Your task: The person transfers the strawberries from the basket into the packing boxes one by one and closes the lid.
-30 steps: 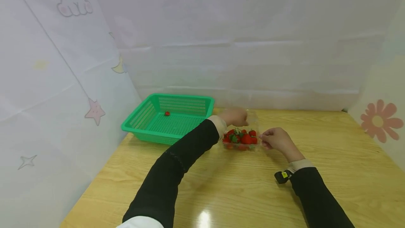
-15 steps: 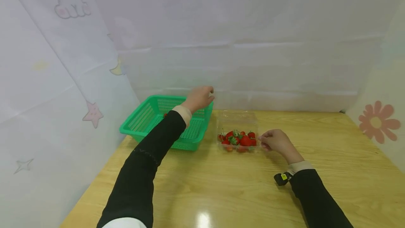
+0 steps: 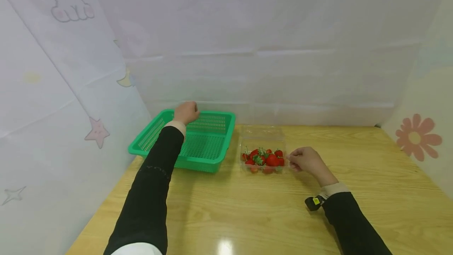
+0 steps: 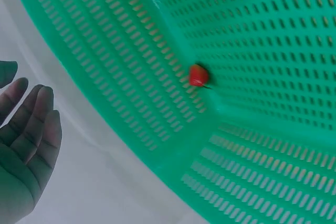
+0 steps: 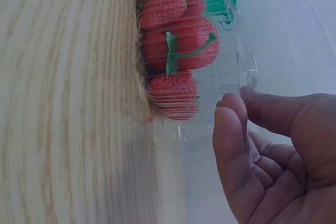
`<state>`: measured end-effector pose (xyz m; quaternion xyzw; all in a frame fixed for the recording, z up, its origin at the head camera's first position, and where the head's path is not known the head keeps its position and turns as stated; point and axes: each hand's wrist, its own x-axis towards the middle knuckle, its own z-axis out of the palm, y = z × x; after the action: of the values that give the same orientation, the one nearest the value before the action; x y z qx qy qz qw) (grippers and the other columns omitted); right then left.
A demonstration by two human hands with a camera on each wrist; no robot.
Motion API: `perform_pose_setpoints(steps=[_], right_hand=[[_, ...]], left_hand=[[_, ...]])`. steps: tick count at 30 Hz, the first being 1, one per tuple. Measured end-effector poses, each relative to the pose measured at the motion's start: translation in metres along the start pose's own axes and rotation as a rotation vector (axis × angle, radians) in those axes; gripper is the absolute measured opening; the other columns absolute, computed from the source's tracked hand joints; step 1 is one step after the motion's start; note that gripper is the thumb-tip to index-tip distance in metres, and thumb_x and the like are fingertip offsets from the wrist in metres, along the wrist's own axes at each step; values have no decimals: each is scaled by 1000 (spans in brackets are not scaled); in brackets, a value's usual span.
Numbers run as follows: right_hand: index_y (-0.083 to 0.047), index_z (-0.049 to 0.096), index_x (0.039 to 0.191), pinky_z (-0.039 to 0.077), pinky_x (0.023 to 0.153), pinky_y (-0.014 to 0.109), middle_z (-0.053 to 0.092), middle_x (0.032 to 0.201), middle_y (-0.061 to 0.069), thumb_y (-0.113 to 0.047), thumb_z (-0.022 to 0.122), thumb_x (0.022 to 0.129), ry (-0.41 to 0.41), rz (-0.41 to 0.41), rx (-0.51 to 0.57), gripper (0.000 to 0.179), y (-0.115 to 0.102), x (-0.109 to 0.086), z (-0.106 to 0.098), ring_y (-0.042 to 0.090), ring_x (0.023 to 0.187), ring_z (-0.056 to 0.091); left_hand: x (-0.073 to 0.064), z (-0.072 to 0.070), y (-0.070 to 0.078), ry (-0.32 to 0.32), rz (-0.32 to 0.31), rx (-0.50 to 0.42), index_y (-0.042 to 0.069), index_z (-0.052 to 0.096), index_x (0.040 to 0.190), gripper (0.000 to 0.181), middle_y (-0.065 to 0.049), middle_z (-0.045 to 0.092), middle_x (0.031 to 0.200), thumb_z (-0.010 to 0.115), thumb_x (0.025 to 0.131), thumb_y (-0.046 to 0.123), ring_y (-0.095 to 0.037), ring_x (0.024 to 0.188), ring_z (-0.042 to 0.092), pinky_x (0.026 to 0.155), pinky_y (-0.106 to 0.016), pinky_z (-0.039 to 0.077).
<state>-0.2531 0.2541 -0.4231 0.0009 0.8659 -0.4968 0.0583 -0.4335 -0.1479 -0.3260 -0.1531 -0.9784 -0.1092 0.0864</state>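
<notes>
My left hand (image 3: 186,112) is above the back left part of a green plastic basket (image 3: 221,152). In the left wrist view its fingers (image 4: 39,124) are loosely bent, and nothing shows between them. One red strawberry (image 4: 198,75) lies inside the basket, by the bottom edge of a side wall. To the basket's right stands a clear plastic box (image 3: 244,141) with its lid raised at the back, holding several strawberries (image 3: 272,160). My right hand (image 3: 307,161) pinches the right rim of this box between thumb and forefinger, as the right wrist view shows.
Everything stands on a light wooden table (image 3: 262,211). White sheeting (image 3: 283,78) rises behind it and at both sides. A small black wrist device (image 3: 313,203) sits at my right cuff.
My left hand has moved leftward from over the clear box to above the green basket. The right hand stays at the box's rim. The head view has shifted slightly.
</notes>
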Motion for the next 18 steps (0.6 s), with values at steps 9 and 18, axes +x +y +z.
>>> perform_pose_setpoints(steps=[9, 18], right_hand=[[12, 63, 105, 57, 64, 39, 66, 81, 17, -14, 59, 99, 16, 16, 4, 27, 0, -5, 5, 28, 71, 67], [12, 63, 106, 57, 64, 39, 66, 80, 14, -15, 59, 99, 21, 12, -24, 28, -1, -11, 3, 28, 71, 67]], left_hand=[[-8, 9, -41, -96, -115, 16, 15, 35, 57, 43, 2, 22, 53, 52, 97, 10, -13, 47, 16, 45, -30, 23], [-12, 15, -45, -394, -195, 67, 0, 66, 116, 25, -19, 64, 110, 58, 98, 15, -30, 88, 61, 76, -44, 51]])
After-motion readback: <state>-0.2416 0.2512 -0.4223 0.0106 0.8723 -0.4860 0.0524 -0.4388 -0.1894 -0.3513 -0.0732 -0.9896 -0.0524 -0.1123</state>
